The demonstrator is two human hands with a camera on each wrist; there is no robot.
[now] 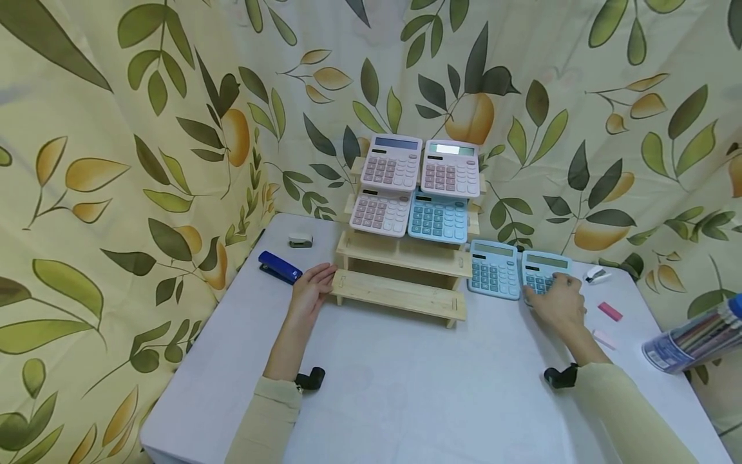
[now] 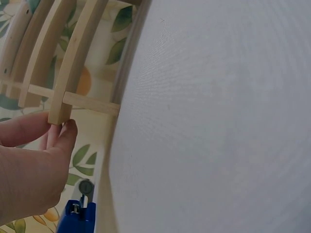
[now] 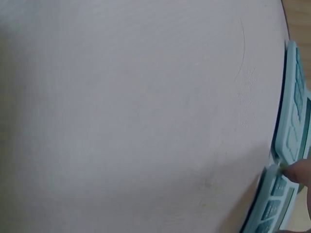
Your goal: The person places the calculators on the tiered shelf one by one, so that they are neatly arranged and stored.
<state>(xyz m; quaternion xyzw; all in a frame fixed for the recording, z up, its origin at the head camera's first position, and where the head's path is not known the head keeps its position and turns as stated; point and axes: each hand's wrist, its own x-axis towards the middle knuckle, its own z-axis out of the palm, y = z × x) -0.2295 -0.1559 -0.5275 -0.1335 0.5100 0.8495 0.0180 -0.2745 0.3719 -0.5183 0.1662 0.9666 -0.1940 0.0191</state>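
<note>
Tabletop (image 1: 406, 386) | left hand (image 1: 310, 293) pinches rack (image 1: 400, 295); right hand (image 1: 560, 303) grips blue calculator (image 1: 545, 261) | pencil tub (image 1: 669, 353): head view only

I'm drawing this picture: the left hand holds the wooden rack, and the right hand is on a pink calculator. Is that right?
Not quite: the calculator under the right hand is blue, as the head view shows. The left hand does hold the wooden rack.

cloth backdrop (image 1: 551, 45): cream, leaf-and-fruit print, behind and at left | table (image 1: 406, 386): white top | lighting: soft
</note>
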